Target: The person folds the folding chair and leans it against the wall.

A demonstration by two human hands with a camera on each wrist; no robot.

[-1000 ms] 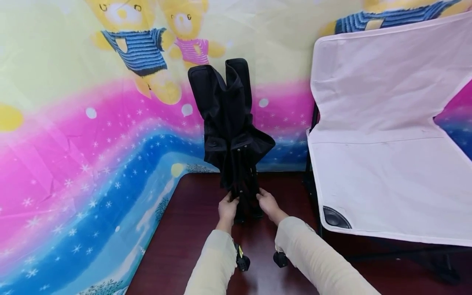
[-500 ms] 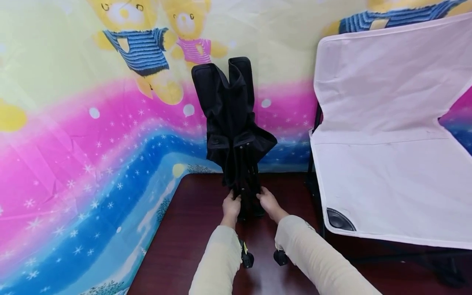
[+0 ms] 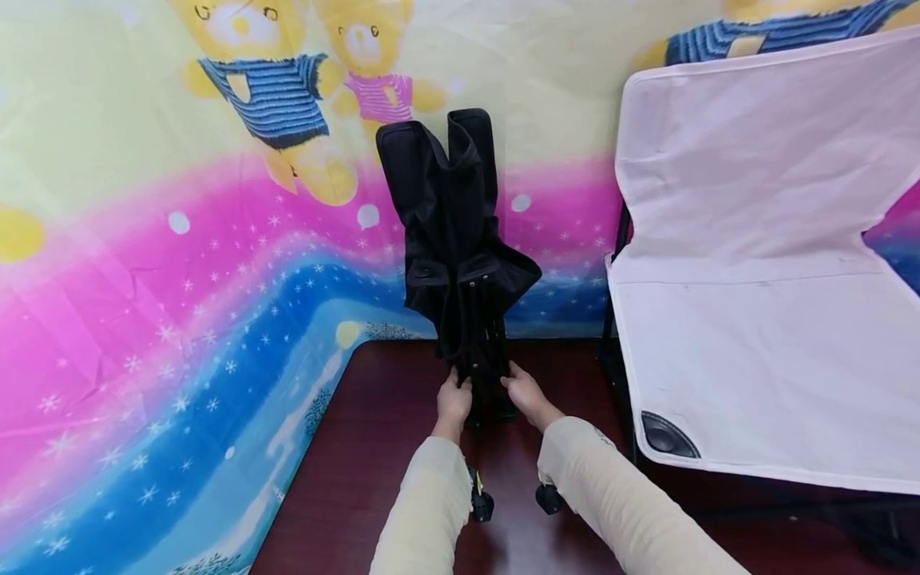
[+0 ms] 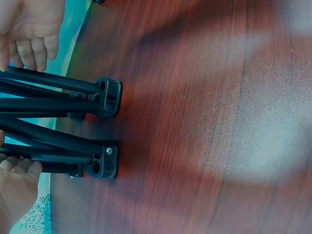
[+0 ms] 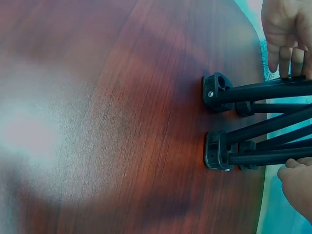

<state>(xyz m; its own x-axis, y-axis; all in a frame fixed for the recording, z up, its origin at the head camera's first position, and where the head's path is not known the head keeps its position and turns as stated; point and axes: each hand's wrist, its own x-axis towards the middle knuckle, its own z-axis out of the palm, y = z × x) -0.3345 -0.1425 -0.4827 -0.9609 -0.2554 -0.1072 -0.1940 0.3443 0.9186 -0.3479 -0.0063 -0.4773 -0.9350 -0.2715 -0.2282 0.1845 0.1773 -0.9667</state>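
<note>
A folded black camping chair stands upright on the dark red-brown table, its bunched fabric close against the backdrop. Its black tubular legs end in plastic feet on the tabletop. My left hand holds the legs low on the left side; in the left wrist view its fingers curl at a tube. On the opposite side, my right hand grips the outer leg, and its thumb lies along the tube in the right wrist view.
To the right stands an unfolded chair with pale fabric and a black frame. Behind the table hangs a colourful backdrop printed with teddy bears. The table's left edge runs along the backdrop.
The head view has shifted slightly, so both chairs sit a little further right. My left hand is slightly closer to my right; both stay on the legs.
</note>
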